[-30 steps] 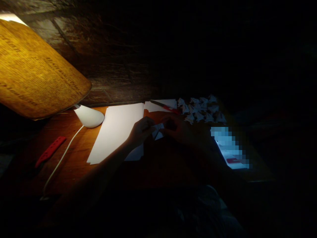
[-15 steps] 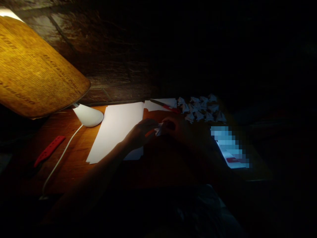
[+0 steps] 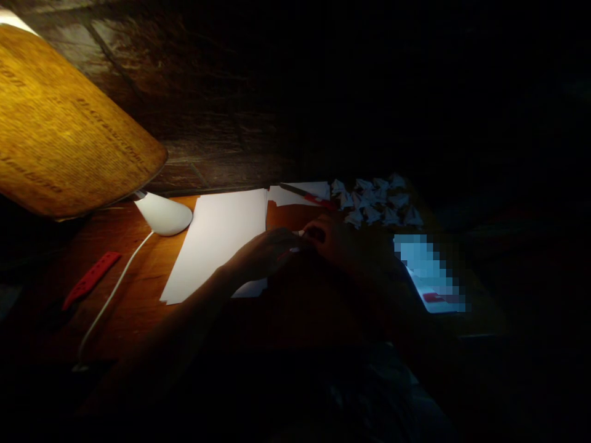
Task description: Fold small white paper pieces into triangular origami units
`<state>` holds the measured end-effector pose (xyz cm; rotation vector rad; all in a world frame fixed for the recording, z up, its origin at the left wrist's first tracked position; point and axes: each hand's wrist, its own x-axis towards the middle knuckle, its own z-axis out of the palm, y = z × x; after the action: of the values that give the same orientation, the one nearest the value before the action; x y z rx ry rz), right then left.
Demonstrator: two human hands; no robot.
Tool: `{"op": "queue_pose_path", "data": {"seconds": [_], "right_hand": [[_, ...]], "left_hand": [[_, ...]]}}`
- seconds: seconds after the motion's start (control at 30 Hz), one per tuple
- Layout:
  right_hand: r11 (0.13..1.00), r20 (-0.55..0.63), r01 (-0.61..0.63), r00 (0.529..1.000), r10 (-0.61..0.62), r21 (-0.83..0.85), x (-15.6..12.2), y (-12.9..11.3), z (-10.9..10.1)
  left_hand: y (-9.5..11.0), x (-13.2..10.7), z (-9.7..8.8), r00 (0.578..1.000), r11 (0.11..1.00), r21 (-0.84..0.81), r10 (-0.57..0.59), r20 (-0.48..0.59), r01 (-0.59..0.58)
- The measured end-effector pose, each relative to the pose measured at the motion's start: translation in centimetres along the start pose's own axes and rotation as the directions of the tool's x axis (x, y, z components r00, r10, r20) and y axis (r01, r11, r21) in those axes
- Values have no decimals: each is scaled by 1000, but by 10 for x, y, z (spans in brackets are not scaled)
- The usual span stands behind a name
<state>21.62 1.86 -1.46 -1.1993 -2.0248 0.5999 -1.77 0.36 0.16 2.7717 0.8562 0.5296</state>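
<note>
In the head view my left hand (image 3: 270,247) and my right hand (image 3: 329,239) meet over the dark middle of the wooden table. Between their fingertips is a small folded paper (image 3: 300,233), of which only thin white edges show. Both hands are closed on it, with the fingers largely in shadow. Under my left wrist lies a stack of white paper sheets (image 3: 226,227). Beyond my right hand, several folded paper figures (image 3: 372,197) with pointed corners stand in rows.
A lamp with a printed shade (image 3: 78,135) and white base (image 3: 166,215) stands at left, its cable (image 3: 117,289) running forward. A red power strip (image 3: 92,278) lies beside it. A red-handled knife (image 3: 305,195) rests on smaller paper (image 3: 281,197). At right glows a phone (image 3: 431,295).
My left hand has turned over slightly and lowered, covering more of the folded paper. My right hand stays close by, fingers still pinched. Everything else lies as before.
</note>
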Motion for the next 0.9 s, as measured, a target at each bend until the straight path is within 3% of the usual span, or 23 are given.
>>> {"op": "queue_pose_path", "data": {"seconds": [0.13,0.3,0.67,0.9], "right_hand": [[999,17,-7,1000,6,41,1,3,1],[999,-15,-18,1000,17,-32,0,5,4],[999,-13,-39,999,39,-1,1,0,1],[994,79,-87,993,82,61,0,-6,-3]], "left_hand": [[4,0,0,999,1000,9,-27,45,27],[6,2,-1,997,998,28,-51,60,49],[8,3,-4,999,999,19,-37,22,37],[7,4,-5,999,999,-14,-35,38,36]]}}
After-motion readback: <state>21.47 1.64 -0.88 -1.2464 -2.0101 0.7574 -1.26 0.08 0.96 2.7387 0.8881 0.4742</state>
